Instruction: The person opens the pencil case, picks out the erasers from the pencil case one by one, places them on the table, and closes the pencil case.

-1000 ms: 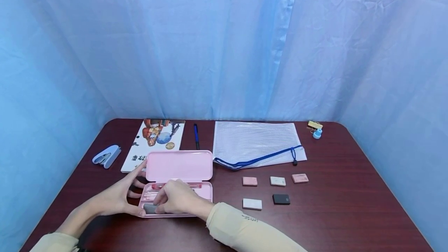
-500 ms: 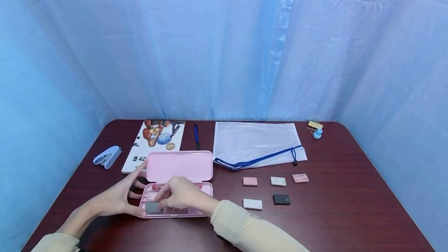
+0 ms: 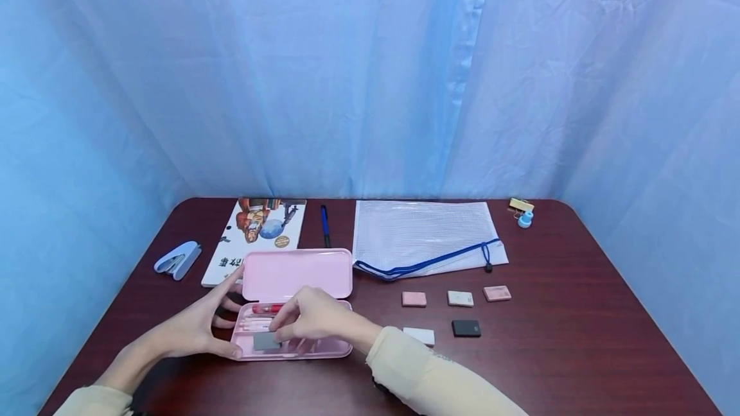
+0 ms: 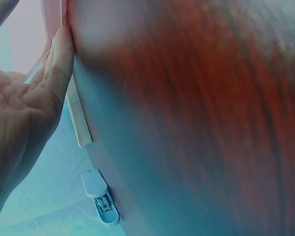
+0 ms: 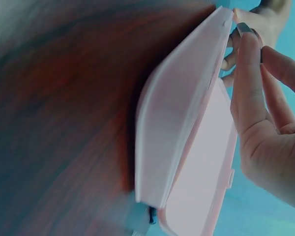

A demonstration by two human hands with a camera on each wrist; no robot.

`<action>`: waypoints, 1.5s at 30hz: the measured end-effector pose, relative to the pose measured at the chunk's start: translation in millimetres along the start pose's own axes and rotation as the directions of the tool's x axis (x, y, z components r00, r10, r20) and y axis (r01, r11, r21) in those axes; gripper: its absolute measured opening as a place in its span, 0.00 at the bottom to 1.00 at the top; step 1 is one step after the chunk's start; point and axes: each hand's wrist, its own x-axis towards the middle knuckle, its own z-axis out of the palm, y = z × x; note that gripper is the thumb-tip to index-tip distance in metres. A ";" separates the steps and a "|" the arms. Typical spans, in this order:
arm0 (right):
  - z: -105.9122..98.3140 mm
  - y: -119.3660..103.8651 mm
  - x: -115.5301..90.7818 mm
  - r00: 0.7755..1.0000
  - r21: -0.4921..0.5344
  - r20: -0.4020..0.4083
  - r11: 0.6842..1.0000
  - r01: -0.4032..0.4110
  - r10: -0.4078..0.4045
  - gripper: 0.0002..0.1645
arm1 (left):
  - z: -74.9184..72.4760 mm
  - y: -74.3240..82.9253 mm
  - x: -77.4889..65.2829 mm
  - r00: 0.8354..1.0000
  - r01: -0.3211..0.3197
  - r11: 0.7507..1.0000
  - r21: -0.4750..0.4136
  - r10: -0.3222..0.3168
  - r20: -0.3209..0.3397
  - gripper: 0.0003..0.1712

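Note:
A pink pencil case (image 3: 297,275) lies open on the table, its lid tipped back. Inside are a red pen (image 3: 267,308) and several pale pink pens (image 3: 254,325). My right hand (image 3: 315,316) pinches a flat grey rectangular block (image 3: 266,341) between thumb and fingers, over the front compartment. The right wrist view shows the edge of that grey block (image 5: 244,29) at the fingertips. My left hand (image 3: 193,329) is spread along the case's left side, thumb at the front corner and index finger by the lid. In the left wrist view, straight fingers of that hand (image 4: 29,108) touch the case.
Right of the case lie two pink blocks (image 3: 414,299), two white blocks (image 3: 460,298) and a black block (image 3: 466,328). Behind are a mesh zip pouch (image 3: 424,233), a blue pen (image 3: 325,226) and a book (image 3: 254,236). A stapler (image 3: 178,259) lies left, a yellow clip (image 3: 521,205) far right.
My right hand has moved to the right with the grey block, from the case's left end, and more of the block shows. The left hand has stayed at the case.

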 end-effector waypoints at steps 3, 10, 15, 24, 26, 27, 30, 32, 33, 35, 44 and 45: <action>-6.6 0.8 -3.6 1.000 0.026 0.005 0.999 -0.019 0.019 0.04 | -1.2 -0.6 0.5 1.000 0.000 1.000 0.004 0.000 -0.001 0.76; -26.3 4.2 -14.3 1.000 0.120 0.021 0.993 -0.022 0.019 0.05 | -2.3 0.0 1.7 1.000 0.010 1.000 0.007 -0.010 -0.002 0.77; -38.4 12.6 -27.9 0.998 0.177 0.044 0.983 -0.042 0.035 0.06 | -1.6 0.9 -0.2 0.999 0.036 0.999 0.008 -0.036 0.006 0.77; -76.5 24.2 -59.2 0.999 0.163 0.034 0.985 -0.047 0.042 0.08 | 1.4 -2.2 3.7 1.000 0.012 1.000 -0.007 -0.012 0.013 0.77; -86.7 26.0 -67.2 0.998 0.185 0.027 0.981 -0.058 0.054 0.09 | 1.5 -2.8 4.1 1.000 0.010 1.000 -0.007 -0.010 0.010 0.76; -91.8 27.2 -71.1 0.998 0.191 0.022 0.980 -0.062 0.058 0.10 | 1.5 -3.0 4.0 1.000 0.009 1.000 -0.006 -0.009 0.008 0.77; -107.3 30.6 -82.7 0.998 0.194 -0.001 0.979 -0.064 0.066 0.11 | 1.3 -3.6 3.9 1.000 0.004 1.000 -0.004 -0.004 0.007 0.77; -117.4 33.1 -90.7 0.998 0.179 -0.016 0.982 -0.054 0.058 0.12 | 1.2 -3.8 3.9 1.000 0.001 1.000 -0.004 -0.001 0.006 0.77; -122.3 34.1 -94.9 0.998 0.169 -0.022 0.984 -0.049 0.054 0.13 | 1.2 -3.8 3.8 1.000 0.000 1.000 -0.004 0.000 0.005 0.76; -131.5 36.2 -104.2 0.999 0.162 -0.027 0.986 -0.040 0.045 0.14 | 1.4 -3.2 3.7 1.000 0.000 1.000 -0.006 0.000 0.004 0.76; -167.0 51.9 -150.2 0.994 0.184 -0.076 0.981 -0.059 0.074 0.18 | 0.7 -1.7 0.3 1.000 0.021 1.000 -0.005 -0.021 -0.002 0.76; -171.1 54.3 -155.3 0.993 0.185 -0.084 0.981 -0.063 0.080 0.18 | 0.5 -1.6 0.2 1.000 0.022 1.000 -0.003 -0.022 -0.002 0.76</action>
